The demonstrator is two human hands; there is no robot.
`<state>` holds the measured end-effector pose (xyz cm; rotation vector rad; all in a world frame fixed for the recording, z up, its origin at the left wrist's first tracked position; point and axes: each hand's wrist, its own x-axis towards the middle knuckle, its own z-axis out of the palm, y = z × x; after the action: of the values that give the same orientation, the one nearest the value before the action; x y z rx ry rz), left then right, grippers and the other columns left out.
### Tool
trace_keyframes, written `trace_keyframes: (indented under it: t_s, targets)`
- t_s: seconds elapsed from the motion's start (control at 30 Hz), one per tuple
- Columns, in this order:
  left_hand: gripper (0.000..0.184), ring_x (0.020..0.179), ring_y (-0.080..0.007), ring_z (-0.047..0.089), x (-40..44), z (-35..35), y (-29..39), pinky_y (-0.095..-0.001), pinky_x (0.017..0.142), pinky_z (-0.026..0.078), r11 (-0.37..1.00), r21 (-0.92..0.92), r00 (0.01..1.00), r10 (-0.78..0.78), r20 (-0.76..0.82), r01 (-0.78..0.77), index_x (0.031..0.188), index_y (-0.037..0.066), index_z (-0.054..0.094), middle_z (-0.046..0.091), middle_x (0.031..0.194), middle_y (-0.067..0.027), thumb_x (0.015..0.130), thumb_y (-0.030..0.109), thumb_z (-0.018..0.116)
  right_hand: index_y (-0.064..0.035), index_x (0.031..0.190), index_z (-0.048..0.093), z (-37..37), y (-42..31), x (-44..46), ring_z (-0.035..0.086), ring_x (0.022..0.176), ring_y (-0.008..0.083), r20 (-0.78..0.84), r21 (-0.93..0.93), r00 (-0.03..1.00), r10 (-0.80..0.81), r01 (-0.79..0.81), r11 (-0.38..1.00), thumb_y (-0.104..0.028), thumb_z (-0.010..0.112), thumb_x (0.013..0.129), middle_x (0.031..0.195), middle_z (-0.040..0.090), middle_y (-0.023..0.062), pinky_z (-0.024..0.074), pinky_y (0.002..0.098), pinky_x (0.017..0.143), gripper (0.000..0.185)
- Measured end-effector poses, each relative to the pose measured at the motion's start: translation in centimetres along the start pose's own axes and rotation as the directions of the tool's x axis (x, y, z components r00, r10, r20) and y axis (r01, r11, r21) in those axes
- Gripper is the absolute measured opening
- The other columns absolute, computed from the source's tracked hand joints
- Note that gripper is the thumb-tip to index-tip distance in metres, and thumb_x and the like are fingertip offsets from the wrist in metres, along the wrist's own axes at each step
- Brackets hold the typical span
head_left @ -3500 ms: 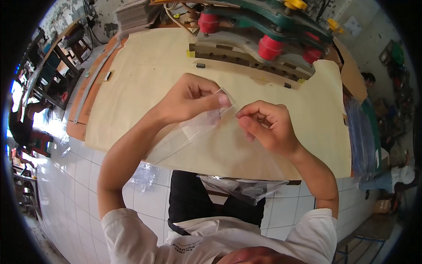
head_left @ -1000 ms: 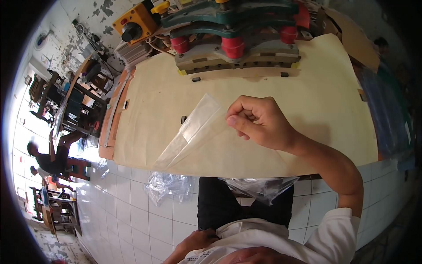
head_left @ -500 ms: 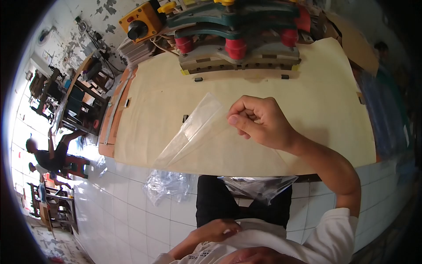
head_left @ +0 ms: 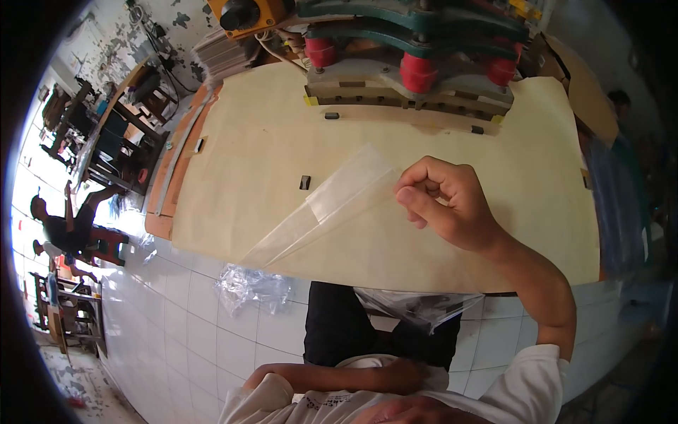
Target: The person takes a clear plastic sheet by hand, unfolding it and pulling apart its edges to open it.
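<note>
Thumb and fingers of my right hand (head_left: pixel 445 201) are pinched together at the upper edge of a clear plastic sheet (head_left: pixel 339 194). The sheet slants across the cream-covered table (head_left: pixel 233 141), and a clear part of it hangs over the front edge above my lap. My left hand (head_left: pixel 409 374) is down at my waist, against the white shirt; its fingers are blurred, so their pose is unclear. A small dark block (head_left: pixel 304 182) lies left of the sheet.
A green press with red cylinders (head_left: pixel 419 72) stands at the back. Its yellow control box (head_left: pixel 247 18) is at the upper left. Crumpled plastic (head_left: pixel 254 288) lies on the floor. Blue-tinted sheets (head_left: pixel 614 212) hang at the right. People (head_left: pixel 67 230) sit far left.
My left hand has left the sheet, dropped to my waist and moved right across the shirt. My right hand still pinches the sheet. The view has shifted slightly.
</note>
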<state>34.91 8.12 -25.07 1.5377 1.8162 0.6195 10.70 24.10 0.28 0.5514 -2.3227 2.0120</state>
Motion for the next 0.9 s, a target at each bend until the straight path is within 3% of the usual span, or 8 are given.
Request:
trace_keyframes:
  t_s: [0.07,0.17,0.27,0.37,0.43,0.47,0.57,0.9]
  targets:
    - [0.032,0.086,-0.0372,0.066,0.4,1.1,-0.3,-0.0464,0.069,0.054,0.995,0.038,0.996,0.092,-0.01,-0.091,0.107,0.003,0.062,0.063,0.107,-0.0181,0.08,0.02,0.059,0.0019,0.087,0.06,-0.2,0.3,0.1,0.058,0.057,0.0062,0.023,0.013,1.0,0.01,-0.011,1.0,-0.008,0.061,0.091,0.066,0.061,0.003,0.0465,0.0223,0.052,0.01]
    - [0.026,0.088,-0.0365,0.067,0.7,-1.2,1.3,-0.0453,0.069,0.054,0.989,-0.144,0.991,0.052,0.126,-0.033,0.101,0.006,0.065,0.065,0.103,-0.0165,0.081,0.021,0.059,0.0018,0.088,0.059,-0.1,0.4,0.2,0.058,0.058,0.0062,0.019,0.025,1.0,0.004,-0.004,1.0,-0.007,0.06,0.091,0.068,0.061,0.0032,0.0463,0.022,0.052,0.01]
    - [0.022,0.087,-0.0336,0.068,1.7,-3.0,1.5,-0.0439,0.069,0.055,0.971,-0.179,0.98,0.179,0.086,-0.162,0.096,0.008,0.067,0.067,0.096,-0.0154,0.082,0.022,0.058,0.0017,0.088,0.059,-0.1,0.2,0.2,0.057,0.058,0.0064,0.018,0.019,1.0,0.021,-0.022,1.0,-0.007,0.061,0.091,0.069,0.061,0.0032,0.046,0.0219,0.052,0.01]
    - [0.022,0.084,-0.0301,0.068,3.5,-2.7,1.9,-0.0422,0.069,0.055,0.943,-0.159,0.935,0.317,0.161,-0.293,0.097,0.008,0.066,0.067,0.091,-0.0141,0.083,0.023,0.057,0.0017,0.088,0.059,-0.1,0.4,0.2,0.057,0.058,0.0064,0.015,0.037,1.0,0.02,-0.02,0.999,-0.007,0.062,0.091,0.07,0.061,0.0033,0.0458,0.0219,0.052,0.01]
    - [0.044,0.096,-0.0328,0.062,4.8,-0.1,2.0,-0.0449,0.081,0.051,0.888,-0.179,0.865,0.455,0.214,-0.423,0.109,0.007,0.059,0.062,0.098,-0.0122,0.069,0.02,0.071,0.0017,0.088,0.059,-0.1,0.6,0.2,0.057,0.058,0.0064,0.013,0.029,1.0,0.02,-0.021,0.999,-0.007,0.062,0.091,0.07,0.061,0.0033,0.0458,0.022,0.052,0.01]
    - [0.044,0.096,-0.0328,0.062,5.0,0.9,2.1,-0.0449,0.081,0.051,0.887,-0.18,0.864,0.457,0.21,-0.425,0.109,0.007,0.059,0.062,0.098,-0.0122,0.069,0.02,0.071,0.0017,0.088,0.059,-0.1,0.6,0.2,0.057,0.059,0.0065,0.009,0.021,1.0,0.015,-0.015,1.0,-0.007,0.062,0.091,0.07,0.061,0.0032,0.0457,0.022,0.052,0.01]
    - [0.043,0.111,-0.0321,0.056,5.2,0.9,2.6,-0.0424,0.094,0.045,0.666,-0.583,0.778,0.622,0.087,-0.466,0.116,0.002,0.055,0.059,0.114,-0.0154,0.076,0.016,0.066,0.0019,0.087,0.059,-0.1,0.6,0.3,0.058,0.059,0.0066,0.006,0.018,0.999,0.033,-0.033,0.999,-0.007,0.062,0.091,0.07,0.062,0.0034,0.0455,0.022,0.052,0.01]
    - [0.042,0.114,-0.0321,0.054,6.0,-2.6,3.1,-0.042,0.097,0.044,0.678,-0.562,0.733,0.657,0.175,-0.474,0.119,0.002,0.054,0.057,0.118,-0.0163,0.08,0.015,0.063,0.0019,0.088,0.06,-0.1,0.7,0.3,0.058,0.059,0.0068,0.013,0.002,0.999,0.05,-0.05,0.999,-0.009,0.063,0.091,0.07,0.062,0.0036,0.0466,0.0217,0.053,0.012]
